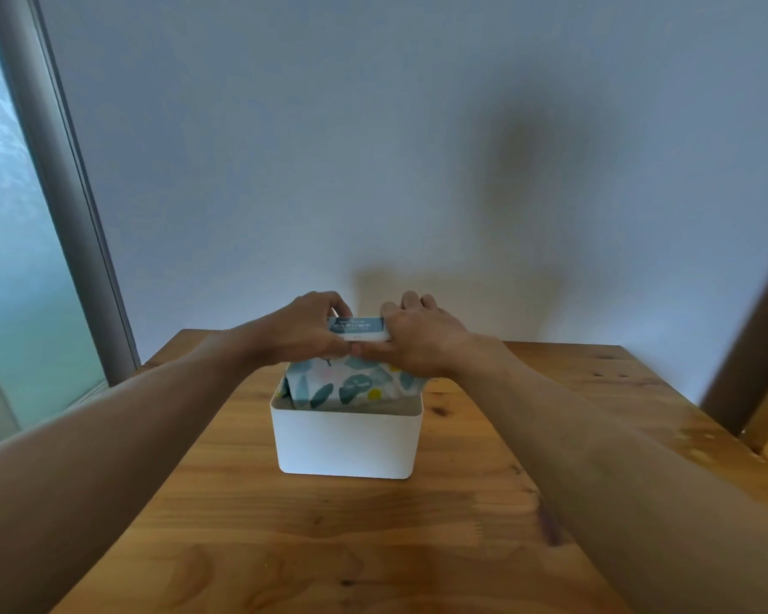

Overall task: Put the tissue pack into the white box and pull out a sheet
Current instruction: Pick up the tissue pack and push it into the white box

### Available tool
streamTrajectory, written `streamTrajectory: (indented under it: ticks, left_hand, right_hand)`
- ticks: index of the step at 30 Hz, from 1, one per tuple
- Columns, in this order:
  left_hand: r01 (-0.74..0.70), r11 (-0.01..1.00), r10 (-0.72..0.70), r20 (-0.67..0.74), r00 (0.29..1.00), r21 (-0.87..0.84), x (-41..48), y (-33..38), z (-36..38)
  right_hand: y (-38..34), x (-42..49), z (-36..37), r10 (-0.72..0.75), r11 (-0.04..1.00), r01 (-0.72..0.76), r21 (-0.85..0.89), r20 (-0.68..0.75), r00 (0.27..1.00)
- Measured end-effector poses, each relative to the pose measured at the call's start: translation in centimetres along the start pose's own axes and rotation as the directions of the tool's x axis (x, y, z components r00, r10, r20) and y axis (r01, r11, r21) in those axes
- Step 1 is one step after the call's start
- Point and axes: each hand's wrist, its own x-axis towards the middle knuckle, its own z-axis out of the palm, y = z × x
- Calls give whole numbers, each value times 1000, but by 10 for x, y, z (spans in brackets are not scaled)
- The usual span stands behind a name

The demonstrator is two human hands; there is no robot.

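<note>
Head view: my left hand (304, 332) and right hand (417, 336) fingers clamp the leaf-print tissue pack (351, 383), half sunk in the white box (344, 440); no sheet pulled yet.

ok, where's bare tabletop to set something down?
Free: the wide strip of table between the white box and the near edge, flanked by the forearms; also right of the box toward the far corner. Crowded: over the box, where left hand and right hand grip the tissue pack.

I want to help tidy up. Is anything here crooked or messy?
Only the tissue pack: it sticks up out of the white box instead of sitting inside, with both hands (left, right) gripping its top. Nothing is spilled or broken.
</note>
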Motion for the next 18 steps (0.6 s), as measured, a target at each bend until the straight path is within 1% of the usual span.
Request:
streamTrajectory:
  ticks: [5, 15, 18]
  left_hand:
    - [14, 1000, -13, -49, 999, 27, 2, 10, -15]
    - [24, 993, -25, 8, 1000, 118, 1, 0, -11]
    - [19, 989, -21, 11, 1000, 145, 1, 1, -8]
  right_hand:
    - [-1, 1, 5, 9, 991, -5, 133, -34, 999]
    - [-7, -3, 20, 42, 952, -49, 302, 29, 999]
    - [-4, 0, 16, 39, 950, -49, 309, 37, 999]
